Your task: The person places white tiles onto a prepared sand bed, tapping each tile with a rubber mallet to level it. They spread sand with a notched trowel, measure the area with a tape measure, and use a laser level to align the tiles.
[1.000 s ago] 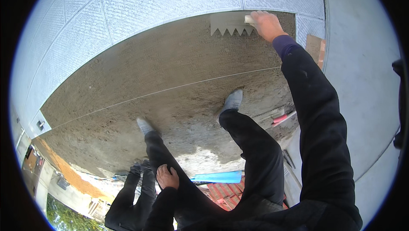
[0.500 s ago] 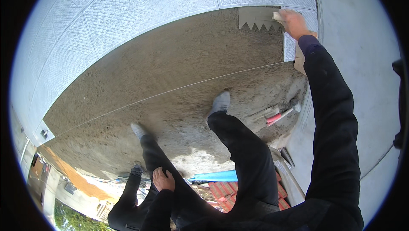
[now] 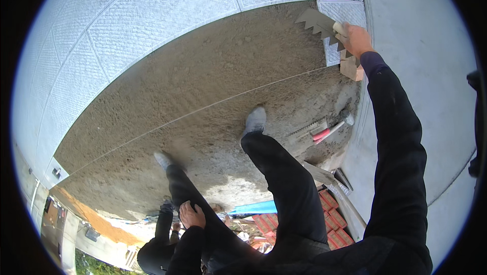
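My right hand (image 3: 357, 40) is closed round the pale handle of a notched trowel (image 3: 316, 20) with large pointed teeth. The blade slants over the far right corner of the grey mortar bed (image 3: 203, 82), partly covering a light textured tile (image 3: 341, 12). A brownish block (image 3: 352, 68) sits just nearer than that tile. My left hand (image 3: 193, 215) lies on my left knee, fingers spread and nothing in them.
Laid pale tiles (image 3: 162, 16) border the bed. A taut string (image 3: 203, 106) crosses it. A red-handled mallet (image 3: 331, 130) and a second toothed tool (image 3: 307, 131) lie right of my feet. Another person (image 3: 152, 252) is at lower left; red packages (image 3: 336, 224) lie behind.
My right hand has shifted slightly nearer, and the trowel has swung from nearly level to a slant, over the tile's edge. The view has moved a little; my left hand stays on the knee.
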Demonstrator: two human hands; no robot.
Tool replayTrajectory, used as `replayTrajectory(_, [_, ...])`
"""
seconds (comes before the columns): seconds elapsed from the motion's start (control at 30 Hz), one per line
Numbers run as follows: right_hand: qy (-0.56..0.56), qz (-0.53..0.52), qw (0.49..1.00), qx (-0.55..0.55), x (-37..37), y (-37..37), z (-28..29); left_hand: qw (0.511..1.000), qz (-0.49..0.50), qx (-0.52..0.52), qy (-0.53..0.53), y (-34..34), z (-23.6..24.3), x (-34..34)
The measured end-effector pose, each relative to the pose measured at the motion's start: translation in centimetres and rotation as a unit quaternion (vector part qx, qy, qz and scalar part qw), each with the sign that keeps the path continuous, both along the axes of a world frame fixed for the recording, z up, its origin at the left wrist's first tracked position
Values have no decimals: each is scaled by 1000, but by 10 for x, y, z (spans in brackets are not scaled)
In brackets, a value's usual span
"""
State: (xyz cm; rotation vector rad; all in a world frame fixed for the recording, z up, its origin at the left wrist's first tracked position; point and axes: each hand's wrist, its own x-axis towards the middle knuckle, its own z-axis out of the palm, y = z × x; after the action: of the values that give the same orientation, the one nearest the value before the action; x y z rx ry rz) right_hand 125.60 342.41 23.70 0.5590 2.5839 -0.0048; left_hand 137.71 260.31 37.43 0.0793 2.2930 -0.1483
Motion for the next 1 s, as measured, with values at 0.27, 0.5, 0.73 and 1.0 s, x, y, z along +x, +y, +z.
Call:
replayTrajectory(0.27, [103, -114, 988, 12, 26, -33, 9, 1000, -23, -4, -4, -15, -1, -8])
replayTrajectory(0.5, [33, -99, 993, 63, -9, -33, 2, 1000, -29, 5, 1, -18, -1, -8])
replayTrajectory(0.73, [46, -128, 990, 37, -23, -36, -9, 1000, -17, -3, -1, -17, -2, -4])
replayTrajectory(1.0, [32, -147, 987, 56, -31, -31, -32, 1000, -24, 11, 6, -22, -2, 2])
